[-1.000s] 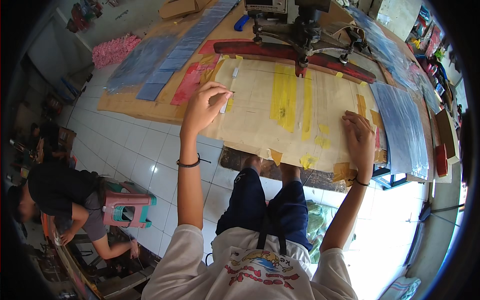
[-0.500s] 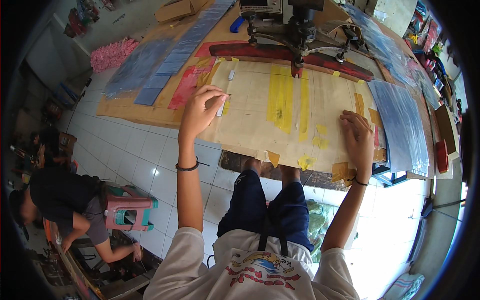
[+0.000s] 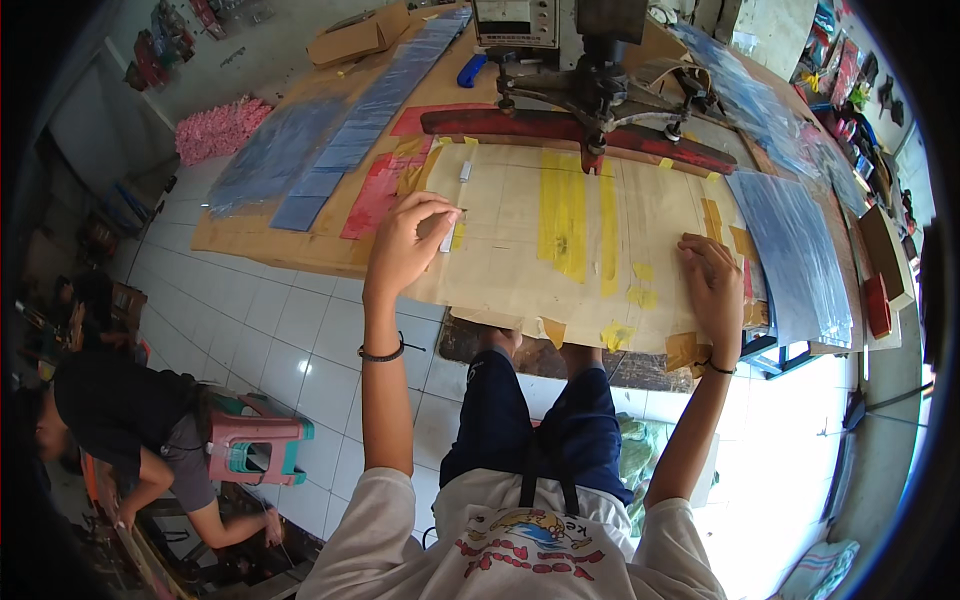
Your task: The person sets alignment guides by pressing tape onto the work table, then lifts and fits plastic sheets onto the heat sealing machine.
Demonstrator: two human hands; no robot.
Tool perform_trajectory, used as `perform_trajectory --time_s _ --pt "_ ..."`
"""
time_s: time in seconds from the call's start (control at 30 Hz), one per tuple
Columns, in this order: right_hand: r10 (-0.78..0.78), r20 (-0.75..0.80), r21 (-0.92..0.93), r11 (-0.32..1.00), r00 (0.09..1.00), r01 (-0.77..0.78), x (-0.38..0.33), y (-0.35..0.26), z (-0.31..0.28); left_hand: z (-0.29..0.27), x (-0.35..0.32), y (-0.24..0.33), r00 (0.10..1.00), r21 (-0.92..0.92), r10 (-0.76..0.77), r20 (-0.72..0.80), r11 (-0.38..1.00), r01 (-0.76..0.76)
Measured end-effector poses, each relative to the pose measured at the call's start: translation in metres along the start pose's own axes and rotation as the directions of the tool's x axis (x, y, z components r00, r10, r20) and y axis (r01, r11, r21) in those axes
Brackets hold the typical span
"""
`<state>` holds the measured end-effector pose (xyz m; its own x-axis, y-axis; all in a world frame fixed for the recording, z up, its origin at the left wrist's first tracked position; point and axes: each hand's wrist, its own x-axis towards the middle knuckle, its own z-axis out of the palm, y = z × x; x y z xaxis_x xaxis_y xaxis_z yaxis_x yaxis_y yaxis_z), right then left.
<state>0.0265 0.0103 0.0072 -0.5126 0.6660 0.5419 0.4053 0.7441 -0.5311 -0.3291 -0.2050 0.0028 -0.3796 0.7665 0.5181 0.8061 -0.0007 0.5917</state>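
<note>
A tan sheet (image 3: 500, 215) with yellow tape strips (image 3: 562, 220) lies flat on the wooden table before me. My left hand (image 3: 408, 245) is over its left edge, thumb and forefinger pinched together. A tiny dark tip shows at those fingertips, too small to name. Beside this hand, two small white pieces (image 3: 465, 172) sit on the sheet, one partly covered by my fingers. My right hand (image 3: 714, 285) rests on the sheet's right side, palm down, fingers loosely bent, nothing visible in it. Across the sheet's far edge is the long red bar (image 3: 530, 127) of a press.
Blue plastic sheets (image 3: 790, 250) lie at the right, with further clear blue sheets (image 3: 275, 155) at the left. A blue-handled tool (image 3: 471, 70) and a cardboard box (image 3: 358, 35) are farther back. At lower left a person (image 3: 130, 415) bends near a pink and green stool (image 3: 255, 440).
The whole view has shifted slightly, with the table and sheet sitting a little lower in the picture. Both hands keep nearly the same pose and place on the sheet.
</note>
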Motion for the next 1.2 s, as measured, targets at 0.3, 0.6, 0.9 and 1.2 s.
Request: perform_trajectory --time_s 0.3,0.6,0.9,1.2 --pt "-0.046 0.155 -0.132 0.989 0.987 0.067 0.004 -0.003 -0.005 -0.003 -0.004 -0.008 0.998 0.006 0.051 -0.028 0.999 -0.051" --pt "0.085 0.394 -0.471 0.874 0.915 0.121 0.021 -0.058 0.057 -0.003 -0.007 -0.010 0.997 -0.002 0.066 -0.031 0.998 -0.067" --pt "-0.009 0.432 -0.351 0.919 0.902 0.177 0.007 -0.044 0.031 -0.003 -0.001 -0.002 0.999 -0.035 0.038 0.007 0.999 -0.038" --pt "-0.078 0.492 -0.193 0.961 0.867 0.196 0.033 -0.039 -0.015 0.000 0.019 0.047 0.918 -0.133 0.346 0.192 0.936 -0.325"
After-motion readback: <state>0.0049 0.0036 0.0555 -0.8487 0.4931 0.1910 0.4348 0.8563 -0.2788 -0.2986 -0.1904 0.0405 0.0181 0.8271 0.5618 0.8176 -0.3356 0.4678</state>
